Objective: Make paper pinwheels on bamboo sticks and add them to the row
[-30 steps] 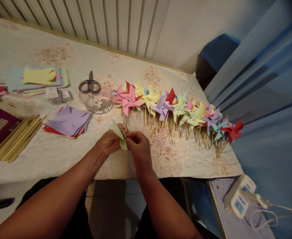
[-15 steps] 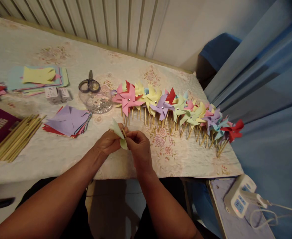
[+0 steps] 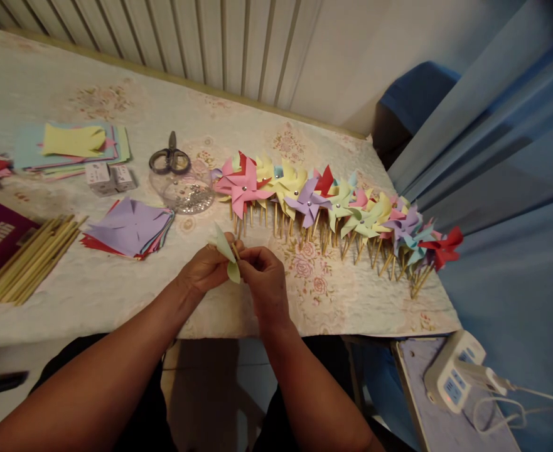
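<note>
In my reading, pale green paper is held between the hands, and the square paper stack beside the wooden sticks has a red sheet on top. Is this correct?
Not red: the head view shows a purple sheet on top. The pale green paper is as stated.

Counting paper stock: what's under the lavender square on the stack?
Under the lavender square, red sheets stick out along the lower left, and edges of other colours show at the right. The sheets' middles and the exact count are covered.
</note>
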Demonstrator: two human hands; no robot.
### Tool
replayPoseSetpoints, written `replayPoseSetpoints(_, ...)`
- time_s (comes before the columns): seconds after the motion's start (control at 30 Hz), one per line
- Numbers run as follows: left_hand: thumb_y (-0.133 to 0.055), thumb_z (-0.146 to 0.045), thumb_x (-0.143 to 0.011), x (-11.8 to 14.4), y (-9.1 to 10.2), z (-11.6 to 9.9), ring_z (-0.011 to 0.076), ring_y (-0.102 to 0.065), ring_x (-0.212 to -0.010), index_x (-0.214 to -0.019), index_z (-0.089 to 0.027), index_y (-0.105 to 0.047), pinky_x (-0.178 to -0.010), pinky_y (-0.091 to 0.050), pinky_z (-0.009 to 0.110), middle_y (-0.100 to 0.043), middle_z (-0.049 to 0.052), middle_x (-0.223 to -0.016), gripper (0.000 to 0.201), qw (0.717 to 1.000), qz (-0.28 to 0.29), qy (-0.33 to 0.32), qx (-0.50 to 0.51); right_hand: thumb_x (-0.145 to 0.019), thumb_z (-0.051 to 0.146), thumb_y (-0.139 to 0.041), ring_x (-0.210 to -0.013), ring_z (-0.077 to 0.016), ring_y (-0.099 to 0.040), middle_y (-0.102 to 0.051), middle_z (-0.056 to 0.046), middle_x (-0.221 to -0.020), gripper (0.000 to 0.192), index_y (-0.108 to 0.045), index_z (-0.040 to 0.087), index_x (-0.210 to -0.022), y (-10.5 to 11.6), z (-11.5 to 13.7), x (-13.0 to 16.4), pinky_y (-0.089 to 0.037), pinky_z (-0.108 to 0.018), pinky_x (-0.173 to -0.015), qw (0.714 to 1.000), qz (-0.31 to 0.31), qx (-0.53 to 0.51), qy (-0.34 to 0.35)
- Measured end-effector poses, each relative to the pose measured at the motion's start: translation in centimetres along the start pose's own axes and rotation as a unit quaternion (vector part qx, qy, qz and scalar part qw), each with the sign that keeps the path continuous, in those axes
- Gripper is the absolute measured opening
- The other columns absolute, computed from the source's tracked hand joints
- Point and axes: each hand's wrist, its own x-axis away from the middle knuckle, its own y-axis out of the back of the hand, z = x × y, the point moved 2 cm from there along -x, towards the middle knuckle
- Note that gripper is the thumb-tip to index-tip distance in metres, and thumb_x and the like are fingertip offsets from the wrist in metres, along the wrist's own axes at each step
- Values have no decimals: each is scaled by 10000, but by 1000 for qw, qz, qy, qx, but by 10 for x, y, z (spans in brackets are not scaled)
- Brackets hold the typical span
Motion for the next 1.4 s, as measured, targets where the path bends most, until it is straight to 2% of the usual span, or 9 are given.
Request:
replayPoseSetpoints(0.27,-828,-11,-559,0,0,0,94,-590,-547,-610,-150,-529,-548,-524,185,-577,-28,-621,334,1000,-6,-6,-11,-713,295,-729,-629,-114,-526,-603,53,-669,105,-674,213,-748,1,-1,-1,-447,-265,-640,999,-10,22,31)
replayPoseSetpoints(0.77,-830,-18,-562,-2,2,0,96,-600,-543,-618,-141,-561,-537,-520,177,-596,-20,-611,301,1000,-7,-8,-12,-747,255,-682,-691,-133,-582,-686,28,-745,67,-720,219,-788,-1,-3,0,-491,-285,-704,998,-18,35,57)
replayPoseSetpoints(1.0,-822,-25,-594,-2,8,2,110,-625,-577,-646,-143,-582,-575,-553,199,-602,-19,-643,272,1000,-12,-5,-11,-757,262,-680,-706,-134,-584,-688,23,-767,62,-717,223,-786,0,-5,-1,-484,-278,-697,994,-26,69,76)
replayPoseSetpoints(1.2,-839,-18,-557,-1,4,1,116,-635,-580,-638,-139,-586,-573,-558,200,-626,-7,-660,292,1000,-18,-6,-12,-759,244,-678,-691,-131,-576,-676,25,-755,56,-719,218,-786,-1,-6,-1,-472,-276,-686,995,-32,56,81)
replayPoseSetpoints(1.4,-797,8,-598,0,3,0,117,-647,-598,-737,-146,-631,-573,-548,197,-651,-3,-696,265,999,-36,-11,-20,-754,266,-674,-705,-137,-589,-685,25,-761,82,-719,222,-807,-1,-8,-2,-486,-284,-705,995,-39,59,76)
